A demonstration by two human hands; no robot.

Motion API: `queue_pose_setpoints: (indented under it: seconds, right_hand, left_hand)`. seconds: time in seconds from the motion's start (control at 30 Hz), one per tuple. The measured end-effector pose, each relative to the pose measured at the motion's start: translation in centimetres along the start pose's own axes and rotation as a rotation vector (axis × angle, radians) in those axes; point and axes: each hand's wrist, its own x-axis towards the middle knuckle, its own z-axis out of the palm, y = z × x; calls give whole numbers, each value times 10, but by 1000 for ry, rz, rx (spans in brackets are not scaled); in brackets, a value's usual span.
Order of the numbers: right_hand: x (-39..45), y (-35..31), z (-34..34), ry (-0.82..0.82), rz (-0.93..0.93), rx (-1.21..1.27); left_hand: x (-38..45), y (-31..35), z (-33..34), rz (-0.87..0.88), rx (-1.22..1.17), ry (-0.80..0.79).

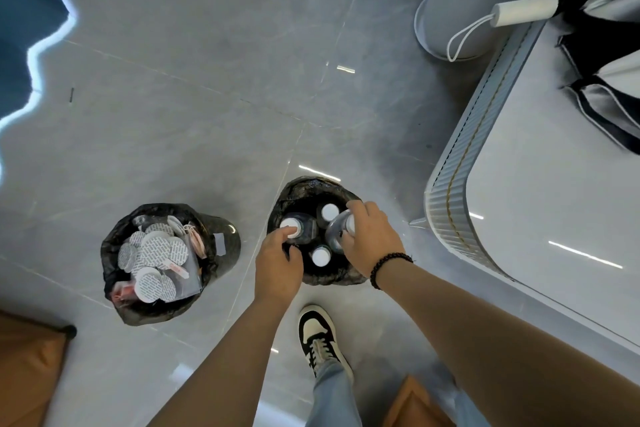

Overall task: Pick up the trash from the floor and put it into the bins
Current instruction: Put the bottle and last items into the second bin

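Both hands are down in the small round bin lined with crinkled black plastic [313,189], the one holding upright clear plastic bottles with white caps [321,256]. The right hand [372,243] curls its fingers round the neck of a tilted clear bottle [335,230] at the bin's right side. The left hand [277,265] pinches the white cap of another bottle [300,226] at the bin's left side. To the left of that bin, well apart, stands a second black-lined bin [228,239] heaped with round white foil seals [156,250]. Just below the bottle bin a black-and-cream sneaker [317,333] rests on the glossy grey tiled floor [207,80], and to its right is a rounded white table corner [519,218].
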Motion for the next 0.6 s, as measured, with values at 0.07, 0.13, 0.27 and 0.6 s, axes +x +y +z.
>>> queue_pose_setpoints:
  seconds: [0.07,0.13,0.27,0.6]
  right_hand:
    - [-13,5,-5,12,-21,105]
    - [-27,7,-8,73,-34,227]
    - [-47,7,-8,132,-52,376]
    - [-77,13,-83,262,-1,590]
  left_hand:
    - [-2,1,4,-16,-30,-8]
    - [-5,2,10,-25,-66,-3]
    - [-20,9,18,-39,-87,-31]
    - [-58,65,13,259,-2,-250]
